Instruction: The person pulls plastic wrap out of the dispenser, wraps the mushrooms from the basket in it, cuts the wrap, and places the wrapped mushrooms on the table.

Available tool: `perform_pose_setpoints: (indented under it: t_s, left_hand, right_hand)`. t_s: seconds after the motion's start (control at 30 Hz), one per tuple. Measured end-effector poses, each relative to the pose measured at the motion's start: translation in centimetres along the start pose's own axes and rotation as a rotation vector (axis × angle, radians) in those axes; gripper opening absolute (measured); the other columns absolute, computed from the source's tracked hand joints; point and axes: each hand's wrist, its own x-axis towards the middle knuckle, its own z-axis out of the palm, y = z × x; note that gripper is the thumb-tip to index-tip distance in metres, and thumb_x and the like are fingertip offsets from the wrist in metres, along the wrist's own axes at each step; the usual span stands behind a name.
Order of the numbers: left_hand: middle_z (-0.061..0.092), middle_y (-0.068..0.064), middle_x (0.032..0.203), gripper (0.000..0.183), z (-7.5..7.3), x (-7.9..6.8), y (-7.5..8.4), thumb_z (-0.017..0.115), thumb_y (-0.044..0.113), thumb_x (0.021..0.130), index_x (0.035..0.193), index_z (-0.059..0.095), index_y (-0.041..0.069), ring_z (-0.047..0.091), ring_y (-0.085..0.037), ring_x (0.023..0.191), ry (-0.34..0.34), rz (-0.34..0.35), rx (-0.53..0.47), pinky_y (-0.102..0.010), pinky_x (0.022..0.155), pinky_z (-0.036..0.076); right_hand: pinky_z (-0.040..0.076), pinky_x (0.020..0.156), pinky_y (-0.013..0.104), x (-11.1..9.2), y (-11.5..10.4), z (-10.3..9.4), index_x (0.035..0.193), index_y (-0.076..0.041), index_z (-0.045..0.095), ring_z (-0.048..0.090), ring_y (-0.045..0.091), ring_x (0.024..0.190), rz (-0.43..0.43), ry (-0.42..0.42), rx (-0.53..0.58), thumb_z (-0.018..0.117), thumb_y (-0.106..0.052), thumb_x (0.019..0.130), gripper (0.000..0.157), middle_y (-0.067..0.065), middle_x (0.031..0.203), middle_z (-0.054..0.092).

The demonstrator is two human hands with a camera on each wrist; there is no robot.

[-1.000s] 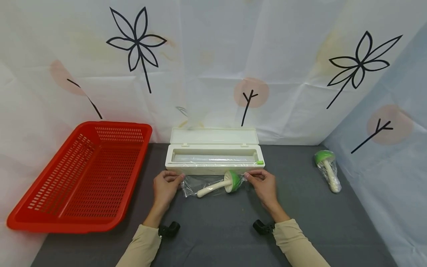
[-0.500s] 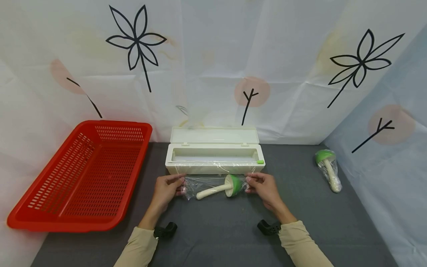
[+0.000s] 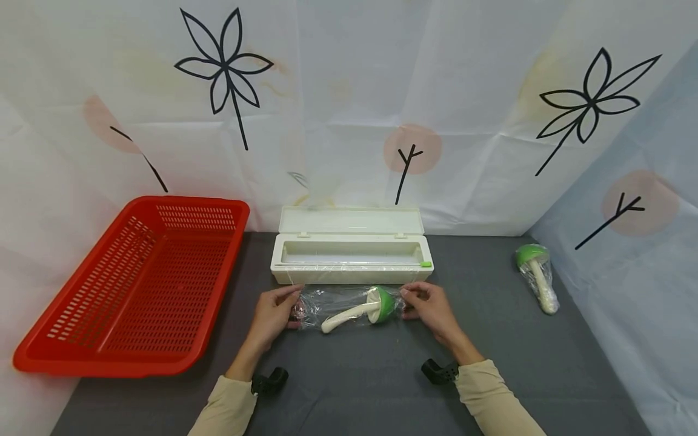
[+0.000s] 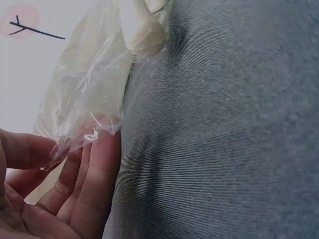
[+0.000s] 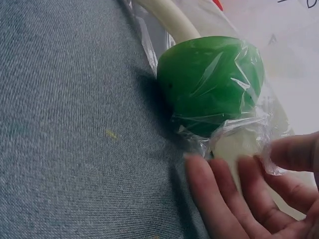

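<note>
A toy mushroom [image 3: 354,313] with a green cap [image 5: 212,82] and a cream stem [image 4: 143,30] lies in clear plastic wrap in front of the white wrap dispenser [image 3: 351,277]. My left hand [image 3: 271,315] pinches the wrap [image 4: 92,94] at the stem end between thumb and fingers. At the cap end my right hand [image 3: 431,307] pinches the film's other edge, its fingertips just beyond the cap. From the hands the film stretches back to the dispenser, whose lid [image 3: 351,221] stands raised.
A red plastic basket [image 3: 149,369] sits on the left of the grey cloth table [image 3: 360,387]. Another mushroom [image 3: 537,278], wrapped in film, lies at the far right. White printed sheets [image 3: 338,91] hang behind and to the right.
Both hands have drawn the film slightly toward me, and it now spans from the dispenser's front. The mushroom has rolled a little nearer with the film around it.
</note>
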Motion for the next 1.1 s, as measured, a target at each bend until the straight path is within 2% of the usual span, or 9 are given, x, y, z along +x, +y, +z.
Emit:
perform_pose_setpoints:
  t_s: [0.07, 0.2, 0.3, 0.5, 0.6, 0.7, 0.83, 0.97, 1.1]
  left_hand:
    - [0.069, -0.016, 0.087, 0.032, 0.05, -0.16, -0.02, 0.053, 0.007, 0.105, 0.133, 0.063, -0.005, 0.069, -0.022, 0.067, -0.008, 0.014, 0.021, -0.037, 0.057, 0.06]
    - [0.073, -0.016, 0.087, 0.037, 0.11, -0.41, -0.15, 0.064, 0.015, 0.102, 0.134, 0.062, -0.004, 0.071, -0.025, 0.07, -0.034, 0.075, 0.129, -0.033, 0.056, 0.058]
    - [0.074, -0.017, 0.085, 0.039, 0.22, -0.53, -0.26, 0.07, 0.011, 0.097, 0.133, 0.063, -0.002, 0.072, -0.025, 0.068, -0.054, 0.115, 0.168, -0.031, 0.056, 0.058]
    - [0.07, -0.019, 0.085, 0.03, 0.49, -0.42, -0.53, 0.061, -0.007, 0.097, 0.125, 0.069, -0.004, 0.072, -0.025, 0.061, -0.021, 0.096, 0.026, -0.035, 0.057, 0.06]
    - [0.068, -0.018, 0.085, 0.028, 0.59, -0.29, -0.61, 0.058, -0.007, 0.098, 0.123, 0.071, -0.004, 0.071, -0.023, 0.061, -0.01, 0.073, -0.01, -0.035, 0.058, 0.06]
    - [0.068, -0.017, 0.085, 0.027, 0.63, -0.23, -0.66, 0.059, -0.003, 0.1, 0.124, 0.07, -0.004, 0.071, -0.023, 0.063, -0.021, 0.062, -0.015, -0.035, 0.058, 0.06]
    - [0.069, -0.016, 0.082, 0.027, 0.61, -0.24, -0.67, 0.069, 0.006, 0.097, 0.123, 0.071, -0.002, 0.071, -0.023, 0.063, -0.027, 0.091, 0.035, -0.034, 0.057, 0.059]
    - [0.069, -0.011, 0.076, 0.031, 0.67, -0.04, -0.75, 0.08, 0.016, 0.089, 0.116, 0.074, 0.001, 0.069, -0.021, 0.062, -0.007, 0.133, 0.128, -0.032, 0.056, 0.056]
    - [0.067, -0.003, 0.073, 0.03, 0.97, 0.38, -0.75, 0.089, 0.026, 0.08, 0.1, 0.078, 0.006, 0.06, -0.016, 0.061, 0.075, 0.17, 0.288, -0.029, 0.056, 0.048]
  right_hand:
    - [0.061, 0.068, 0.042, 0.11, 0.11, 0.04, 0.118, 0.015, 0.061, 0.066, 0.019, 0.08, 0.022, -0.022, 0.009, 0.059, -0.003, 0.102, 0.025, 0.019, 0.099, 0.065]
    - [0.061, 0.068, 0.045, 0.26, 0.15, 0.24, 0.118, 0.016, 0.059, 0.067, 0.021, 0.075, 0.038, -0.043, 0.024, 0.057, -0.004, 0.104, 0.024, 0.015, 0.09, 0.065]
    - [0.061, 0.068, 0.043, 0.29, 0.09, 0.4, 0.116, 0.016, 0.058, 0.067, 0.021, 0.074, 0.023, -0.031, 0.023, 0.058, -0.003, 0.103, 0.023, 0.015, 0.089, 0.066]
    - [0.061, 0.068, 0.04, 0.33, -0.05, 0.68, 0.118, 0.016, 0.059, 0.068, 0.02, 0.074, -0.009, -0.021, 0.017, 0.059, 0.0, 0.101, 0.023, 0.021, 0.098, 0.067]
    - [0.06, 0.067, 0.039, 0.39, -0.16, 0.78, 0.125, 0.014, 0.059, 0.067, 0.019, 0.075, -0.01, -0.036, 0.014, 0.056, -0.003, 0.104, 0.028, 0.024, 0.106, 0.067]
    - [0.059, 0.066, 0.037, 0.48, -0.21, 0.8, 0.127, 0.01, 0.061, 0.065, 0.018, 0.075, 0.0, -0.045, 0.002, 0.057, -0.013, 0.105, 0.032, 0.022, 0.11, 0.068]
    - [0.058, 0.066, 0.034, 0.61, -0.13, 0.71, 0.126, 0.007, 0.063, 0.065, 0.017, 0.081, -0.022, -0.084, -0.053, 0.066, -0.021, 0.101, 0.037, 0.016, 0.108, 0.069]
    - [0.057, 0.067, 0.034, 0.7, 0.09, 0.54, 0.126, 0.006, 0.064, 0.066, 0.015, 0.08, -0.08, -0.14, -0.104, 0.07, -0.017, 0.098, 0.037, 0.014, 0.106, 0.07]
    - [0.056, 0.065, 0.032, 0.76, 0.14, 0.55, 0.121, 0.005, 0.067, 0.063, 0.013, 0.074, -0.127, -0.147, -0.117, 0.072, -0.015, 0.097, 0.032, 0.012, 0.102, 0.071]
